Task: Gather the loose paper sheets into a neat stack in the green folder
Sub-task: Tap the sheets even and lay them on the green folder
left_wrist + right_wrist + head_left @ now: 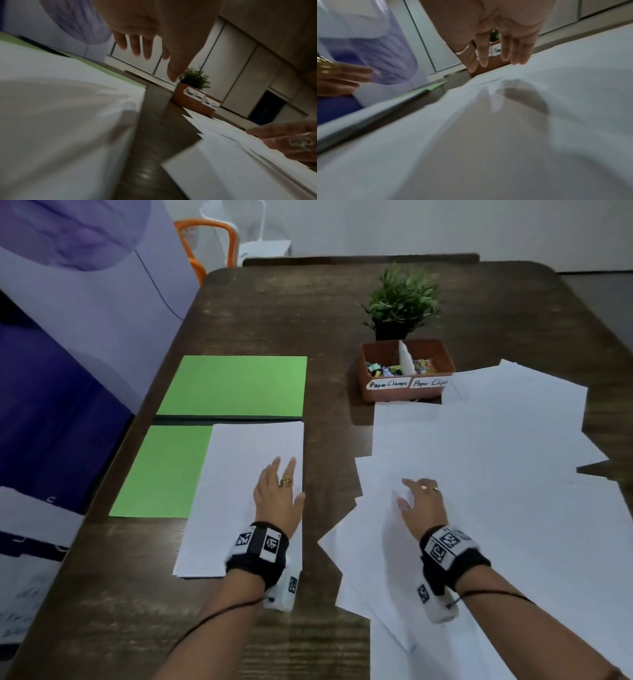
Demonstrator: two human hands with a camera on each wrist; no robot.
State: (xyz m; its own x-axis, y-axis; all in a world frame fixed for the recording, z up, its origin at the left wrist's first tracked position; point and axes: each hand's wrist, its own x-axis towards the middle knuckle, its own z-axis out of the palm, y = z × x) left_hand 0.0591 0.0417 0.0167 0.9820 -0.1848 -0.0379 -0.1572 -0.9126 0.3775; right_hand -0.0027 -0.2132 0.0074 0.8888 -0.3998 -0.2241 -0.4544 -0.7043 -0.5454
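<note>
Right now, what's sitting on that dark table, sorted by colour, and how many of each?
Green: 2, the open green folder and the potted plant
White: 2, the neat stack on the folder and the loose paper sheets, too overlapped to count singly
Brown: 1, the clip box
Total: 5

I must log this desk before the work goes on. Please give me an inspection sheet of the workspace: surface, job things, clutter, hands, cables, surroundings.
Surface: dark wooden table, worn grain.
Job's things: green folder lies open; a stack of sheets on its near half overhangs the near edge; loose sheets spread untidily at right.
Clutter: brown clip box with two labels; potted plant behind it.
Hands: left hand open over the stack; right hand open on the loose sheets.
Cables: a thin black cord runs from each wristband along the forearm.
Surroundings: orange chair, purple panel at left.
</note>
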